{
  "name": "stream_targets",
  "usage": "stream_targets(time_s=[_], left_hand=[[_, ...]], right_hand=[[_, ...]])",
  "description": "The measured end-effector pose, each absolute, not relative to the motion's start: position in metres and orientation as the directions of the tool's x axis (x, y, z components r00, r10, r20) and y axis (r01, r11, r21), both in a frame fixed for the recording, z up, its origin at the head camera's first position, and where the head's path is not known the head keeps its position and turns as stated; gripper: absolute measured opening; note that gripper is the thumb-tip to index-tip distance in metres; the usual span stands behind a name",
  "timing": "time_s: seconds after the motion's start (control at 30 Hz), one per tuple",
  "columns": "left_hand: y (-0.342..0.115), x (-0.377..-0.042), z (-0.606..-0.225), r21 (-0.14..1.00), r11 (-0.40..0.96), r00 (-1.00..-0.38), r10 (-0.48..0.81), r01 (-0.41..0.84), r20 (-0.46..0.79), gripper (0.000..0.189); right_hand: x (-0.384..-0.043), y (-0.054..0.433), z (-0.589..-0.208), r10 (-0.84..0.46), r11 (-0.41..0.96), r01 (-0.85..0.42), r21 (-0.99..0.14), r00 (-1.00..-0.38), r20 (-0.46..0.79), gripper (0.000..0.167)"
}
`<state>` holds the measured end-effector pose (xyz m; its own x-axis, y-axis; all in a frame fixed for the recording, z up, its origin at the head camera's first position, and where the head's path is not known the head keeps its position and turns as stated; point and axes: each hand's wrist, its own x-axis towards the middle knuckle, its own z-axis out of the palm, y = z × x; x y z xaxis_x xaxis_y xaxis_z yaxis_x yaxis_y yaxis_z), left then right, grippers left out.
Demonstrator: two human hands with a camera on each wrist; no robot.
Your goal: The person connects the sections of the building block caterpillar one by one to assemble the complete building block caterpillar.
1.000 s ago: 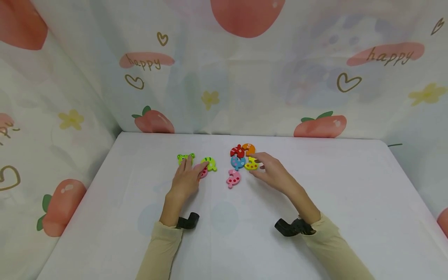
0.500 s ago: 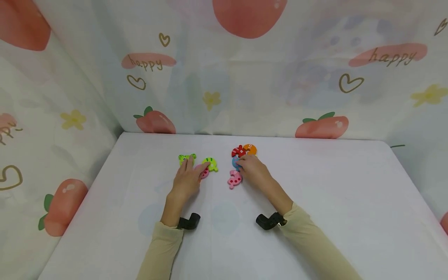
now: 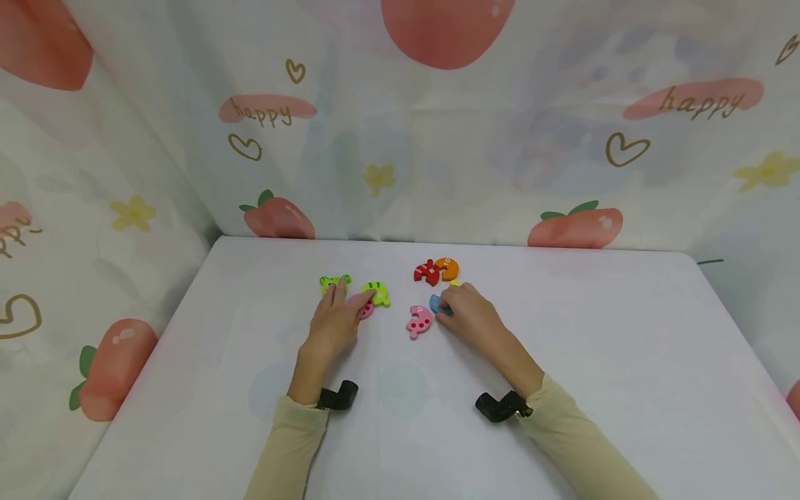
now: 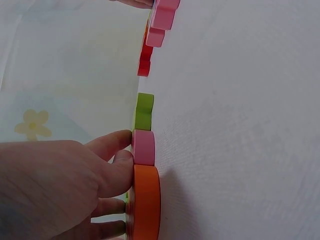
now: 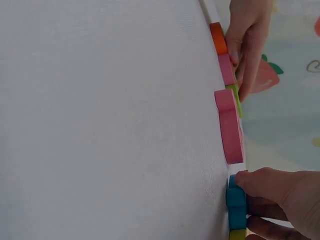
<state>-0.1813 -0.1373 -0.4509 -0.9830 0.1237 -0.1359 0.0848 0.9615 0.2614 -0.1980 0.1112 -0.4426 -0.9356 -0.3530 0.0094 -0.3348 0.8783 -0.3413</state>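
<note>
Blue piece (image 5: 236,206) has shifted to the person's right, clear of the red piece (image 3: 426,272), together with the right hand (image 3: 475,316). It sits at or just above the table (image 3: 400,451); thumb and fingers appear to pinch it. Left hand (image 3: 334,323): fingers spread, touching the green piece (image 3: 378,294). Handling: likely light, rigid, smooth; grip opposite side edges.
</note>
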Motion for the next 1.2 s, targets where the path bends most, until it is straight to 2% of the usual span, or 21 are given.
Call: stream_targets(time_s=[0.1,0.27,0.7,0.8,0.9,1.03,1.2], left_hand=[[-0.137,-0.181,-0.451,0.254,0.963,-0.983,0.124,0.087,-0.136,0.054],[-0.138,-0.182,-0.452,0.238,0.966,-0.985,0.129,0.098,-0.118,0.054],[-0.138,-0.182,-0.453,0.270,0.959,-0.984,0.121,0.082,-0.131,0.057],[-0.138,-0.183,-0.454,0.272,0.959,-0.983,0.124,0.084,-0.134,0.057],[-0.138,-0.184,-0.455,0.270,0.958,-0.982,0.134,0.093,-0.135,0.057],[-0.139,-0.184,-0.456,0.261,0.961,-0.982,0.135,0.097,-0.132,0.058],[-0.142,-0.186,-0.454,0.248,0.960,-0.982,0.156,0.126,-0.106,0.056]], right_hand=[[-0.195,0.112,-0.442,-0.357,0.880,-0.340,-0.333,-0.934,0.009,0.018],[-0.189,0.113,-0.441,-0.364,0.892,-0.358,-0.276,-0.931,0.029,0.030],[-0.178,0.119,-0.442,-0.445,0.873,-0.446,-0.196,-0.894,0.052,0.031],[-0.181,0.122,-0.439,-0.440,0.868,-0.433,-0.244,-0.897,0.027,0.032],[-0.185,0.125,-0.431,-0.439,0.839,-0.412,-0.355,-0.898,0.006,0.033],[-0.189,0.119,-0.416,-0.493,0.754,-0.464,-0.466,-0.868,0.066,0.032],[-0.197,0.083,-0.418,-0.588,0.686,-0.550,-0.476,-0.805,0.082,0.031]])
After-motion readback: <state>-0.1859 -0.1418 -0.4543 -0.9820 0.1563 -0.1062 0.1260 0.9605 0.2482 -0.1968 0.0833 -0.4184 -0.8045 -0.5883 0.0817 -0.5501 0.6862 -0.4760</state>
